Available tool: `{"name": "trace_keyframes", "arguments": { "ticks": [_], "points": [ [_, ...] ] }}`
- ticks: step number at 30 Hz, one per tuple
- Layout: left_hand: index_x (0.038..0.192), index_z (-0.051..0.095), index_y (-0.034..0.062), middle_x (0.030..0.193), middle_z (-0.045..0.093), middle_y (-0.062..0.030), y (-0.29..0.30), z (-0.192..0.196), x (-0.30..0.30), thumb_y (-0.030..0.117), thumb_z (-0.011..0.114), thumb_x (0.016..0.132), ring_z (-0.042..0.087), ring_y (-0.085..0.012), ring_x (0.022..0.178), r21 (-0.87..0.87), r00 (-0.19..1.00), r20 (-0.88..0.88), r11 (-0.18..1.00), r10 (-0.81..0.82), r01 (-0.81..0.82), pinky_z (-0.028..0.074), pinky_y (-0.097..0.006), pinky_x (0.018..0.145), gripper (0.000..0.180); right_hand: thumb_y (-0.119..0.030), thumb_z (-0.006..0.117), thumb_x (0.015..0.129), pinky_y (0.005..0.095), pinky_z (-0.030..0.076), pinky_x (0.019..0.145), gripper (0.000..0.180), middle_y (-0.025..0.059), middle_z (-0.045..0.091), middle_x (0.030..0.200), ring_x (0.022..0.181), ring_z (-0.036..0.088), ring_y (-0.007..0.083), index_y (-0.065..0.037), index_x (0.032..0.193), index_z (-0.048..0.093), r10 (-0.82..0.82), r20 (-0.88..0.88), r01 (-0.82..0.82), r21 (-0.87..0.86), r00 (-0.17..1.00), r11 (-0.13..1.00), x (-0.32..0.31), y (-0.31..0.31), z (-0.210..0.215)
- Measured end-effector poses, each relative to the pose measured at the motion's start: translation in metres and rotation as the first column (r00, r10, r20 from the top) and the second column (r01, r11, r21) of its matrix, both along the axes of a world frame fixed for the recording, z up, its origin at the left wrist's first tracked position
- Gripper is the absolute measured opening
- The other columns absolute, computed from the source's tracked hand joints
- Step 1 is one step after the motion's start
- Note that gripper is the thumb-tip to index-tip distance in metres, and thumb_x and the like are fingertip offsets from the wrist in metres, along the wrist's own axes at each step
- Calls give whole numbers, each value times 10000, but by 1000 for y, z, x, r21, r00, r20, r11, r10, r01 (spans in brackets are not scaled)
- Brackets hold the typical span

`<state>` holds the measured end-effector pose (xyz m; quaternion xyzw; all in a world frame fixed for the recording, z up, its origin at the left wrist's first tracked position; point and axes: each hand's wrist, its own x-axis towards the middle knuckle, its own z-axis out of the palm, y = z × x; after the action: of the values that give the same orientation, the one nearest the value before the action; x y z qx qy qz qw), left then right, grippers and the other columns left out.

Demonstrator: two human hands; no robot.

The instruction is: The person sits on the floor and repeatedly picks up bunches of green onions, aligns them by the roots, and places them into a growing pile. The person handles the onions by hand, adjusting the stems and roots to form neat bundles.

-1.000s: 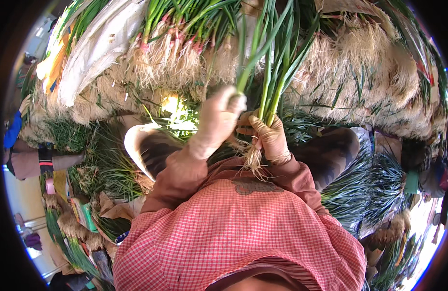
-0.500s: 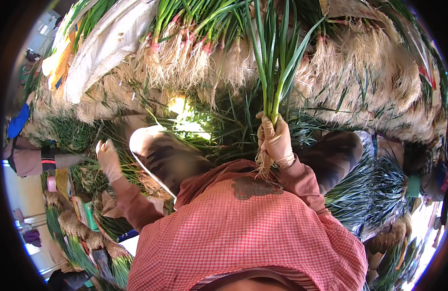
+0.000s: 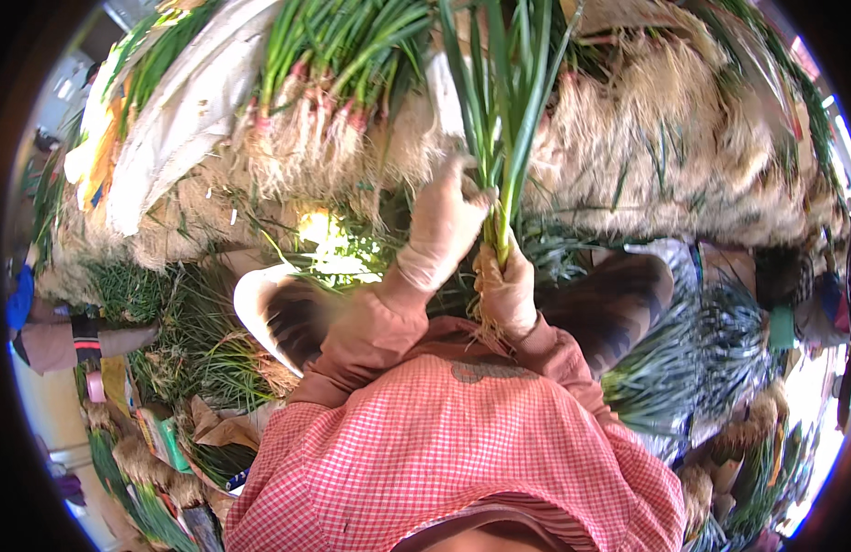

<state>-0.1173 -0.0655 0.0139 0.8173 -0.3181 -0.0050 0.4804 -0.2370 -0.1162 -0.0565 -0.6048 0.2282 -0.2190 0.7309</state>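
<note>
In my gloved right hand [image 3: 508,290] is a bunch of green onions [image 3: 505,198], held upright in front of my chest. The fingers wrap round its lower stalks, and pale roots hang beneath them. My left hand [image 3: 441,225], in a pale glove too, is raised beside the stalks just above the right one. Its thumb and forefinger are apart at the bunch's left edge; whether they touch a leaf cannot be made out. Beyond the hands, more green onions [image 3: 324,97] with pinkish bases and tangled roots lie on a heap.
A wide bank of roots [image 3: 655,138] runs across the far side, with a white sheet [image 3: 181,101] at its left. Loose green leaves [image 3: 342,253] lie between my knees. Bundled green onions [image 3: 674,340] rest at the right. Another person's sleeve [image 3: 20,296] shows at the far left.
My left hand has swung in from the left side up to the stalks. The right hand still grips the bunch, while the whole view has shifted slightly.
</note>
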Motion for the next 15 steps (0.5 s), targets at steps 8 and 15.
{"name": "trace_keyframes", "arguments": {
  "ticks": [8,15],
  "points": [
    [943,578,95,1010,528,-86,13,-38,-3,232,668,768,537,-282,895,245,840,499,964,-213,99,434,-430,805,240,-41,486,943,169,322,424,458,-55,464,701,496,363,17,-148,1385,432,-84,32,78,173,996,982,3,-5,2],
    [912,516,117,508,531,-88,2,-49,2,251,579,849,554,-299,450,367,861,361,903,-359,222,440,-419,441,161,-41,492,933,186,348,421,274,-46,477,692,498,396,16,-22,1203,531,-35,-78,37,21,996,999,5,-9,8]
  ]
}}
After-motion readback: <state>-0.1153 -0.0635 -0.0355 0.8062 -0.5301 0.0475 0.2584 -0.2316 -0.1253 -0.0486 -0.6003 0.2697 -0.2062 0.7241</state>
